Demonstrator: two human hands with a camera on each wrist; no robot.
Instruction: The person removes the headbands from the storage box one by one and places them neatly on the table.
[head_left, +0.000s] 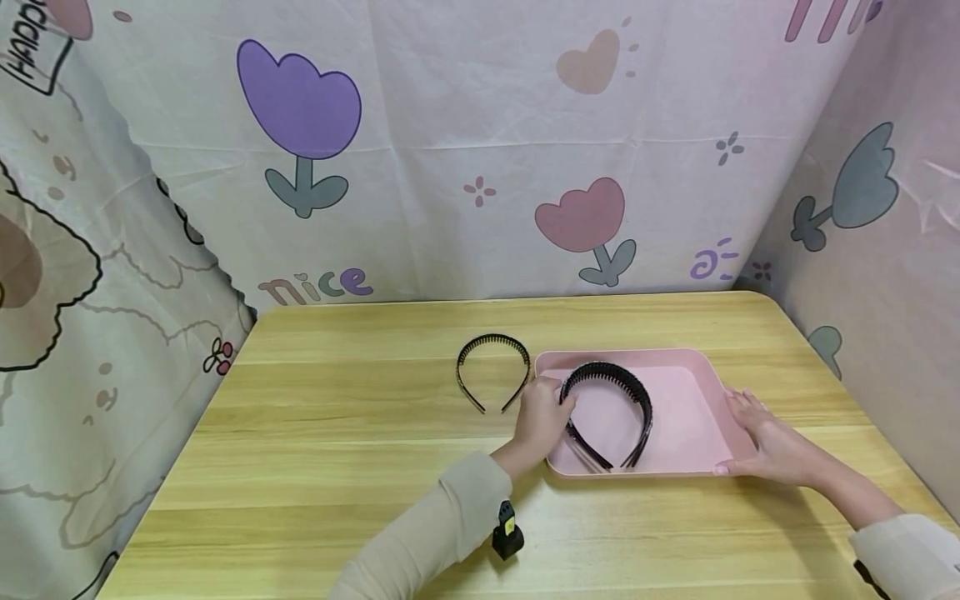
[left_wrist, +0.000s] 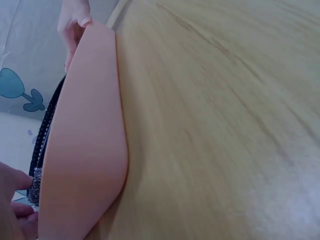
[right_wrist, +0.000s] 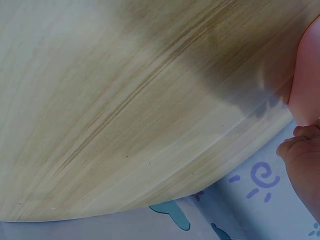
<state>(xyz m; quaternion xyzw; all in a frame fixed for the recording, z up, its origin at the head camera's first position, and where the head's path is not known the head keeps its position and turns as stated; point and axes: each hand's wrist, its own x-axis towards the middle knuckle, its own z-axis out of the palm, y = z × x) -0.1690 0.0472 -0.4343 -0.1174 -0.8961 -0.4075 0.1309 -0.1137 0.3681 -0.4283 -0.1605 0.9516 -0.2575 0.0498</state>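
Observation:
A pink rectangular tray (head_left: 690, 408) lies on the table. In its left half are black toothed hair headbands (head_left: 609, 372), nested so that they look like one thick arch with its ends toward the front. My left hand (head_left: 542, 417) reaches over the tray's left wall and pinches the headbands at their left side; a glittery grey part (left_wrist: 35, 187) shows by its fingers in the left wrist view. My right hand (head_left: 772, 442) holds the tray's front right corner, thumb at the front rim and fingers along the right wall.
A thinner black toothed headband (head_left: 493, 338) lies on the wooden table (head_left: 337, 450), just left of the tray. A printed cloth (head_left: 450, 125) hangs behind and at both sides of the table. A small black device (head_left: 507, 533) is at my left sleeve.

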